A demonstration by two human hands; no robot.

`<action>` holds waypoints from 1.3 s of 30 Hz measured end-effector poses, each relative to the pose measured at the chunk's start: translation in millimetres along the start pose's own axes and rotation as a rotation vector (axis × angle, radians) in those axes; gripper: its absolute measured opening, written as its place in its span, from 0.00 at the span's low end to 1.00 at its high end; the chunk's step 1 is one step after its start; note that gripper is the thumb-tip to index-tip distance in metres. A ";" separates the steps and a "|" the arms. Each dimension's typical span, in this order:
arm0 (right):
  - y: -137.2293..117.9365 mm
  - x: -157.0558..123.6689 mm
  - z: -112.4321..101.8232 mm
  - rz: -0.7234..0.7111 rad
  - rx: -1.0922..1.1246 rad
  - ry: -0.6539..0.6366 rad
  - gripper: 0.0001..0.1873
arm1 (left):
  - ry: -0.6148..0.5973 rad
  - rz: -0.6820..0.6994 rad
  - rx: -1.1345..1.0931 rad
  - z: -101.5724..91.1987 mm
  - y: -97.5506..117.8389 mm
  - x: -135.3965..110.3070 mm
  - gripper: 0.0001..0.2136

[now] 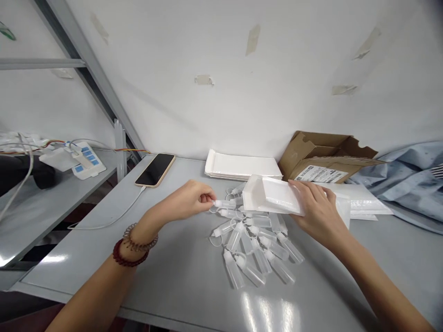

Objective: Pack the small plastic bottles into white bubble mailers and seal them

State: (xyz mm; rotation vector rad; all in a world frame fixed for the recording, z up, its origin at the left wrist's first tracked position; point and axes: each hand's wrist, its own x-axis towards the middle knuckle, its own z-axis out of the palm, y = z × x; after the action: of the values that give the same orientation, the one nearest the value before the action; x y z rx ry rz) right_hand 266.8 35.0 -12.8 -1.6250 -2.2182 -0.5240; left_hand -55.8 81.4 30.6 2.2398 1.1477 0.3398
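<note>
My left hand (189, 199) has its fingers pinched on the white capped end of a small clear plastic dropper bottle (226, 204), at the far left of a loose pile. Several more dropper bottles (261, 256) with looped cap straps lie spread over the grey table below and to the right of it. In my right hand (316, 210) is a white bubble mailer (278, 196), raised over the pile's back right. Its open end faces left, with the flap folded out. My right thumb is hidden behind the mailer.
A stack of white mailers (244, 165) lies against the wall. Right of it stands an open cardboard box (325, 157), with more white packaging (370, 200) and a light blue cloth (411, 180) beyond. A phone (155, 169) with its charging cable (121, 219) rests at the left.
</note>
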 end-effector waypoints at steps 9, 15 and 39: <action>-2.9 -0.6 2.5 -0.014 0.077 -0.085 0.28 | 0.162 -0.034 -0.309 -16.7 15.9 -12.8 0.07; -18.9 -2.2 0.0 -0.076 0.133 -0.078 0.28 | 0.249 0.102 -0.289 23.7 22.7 -0.2 0.04; -27.9 -1.3 -14.1 -0.073 0.152 0.027 0.29 | -0.132 0.001 -0.173 -7.7 29.0 -25.2 0.07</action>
State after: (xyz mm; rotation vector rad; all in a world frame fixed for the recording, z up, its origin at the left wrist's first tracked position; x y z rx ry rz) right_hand 241.3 19.3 -3.7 -1.4570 -2.2453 -0.3831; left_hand -55.4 51.0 55.4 2.0792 1.0096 0.2763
